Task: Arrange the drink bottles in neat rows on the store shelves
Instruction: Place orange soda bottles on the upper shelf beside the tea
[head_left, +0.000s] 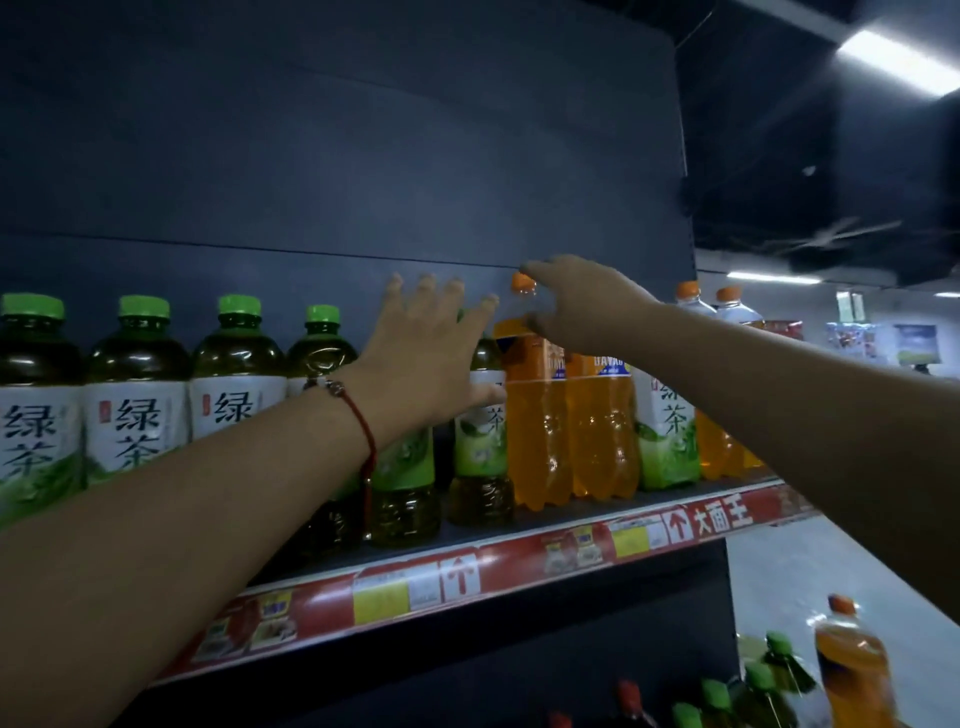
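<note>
Up top, right hand (582, 306) grips the orange soda bottle (535, 415) beside 绿茶 bottles (135, 395).

green caps (143, 306), dark olive tea, white-and-green labels with black characters on the tea bottles (135, 395). orange caps (523, 282), bright orange drink, orange label with a blue patch on the soda bottles (540, 415). dark slate-blue back panel (337, 156). red shelf strip (467, 571) with yellow-and-white price tags (395, 597), white squares bearing red arrows, white characters. red string bracelet (358, 415) on the left wrist. below right, more green caps and an orange bottle (852, 670).
</note>
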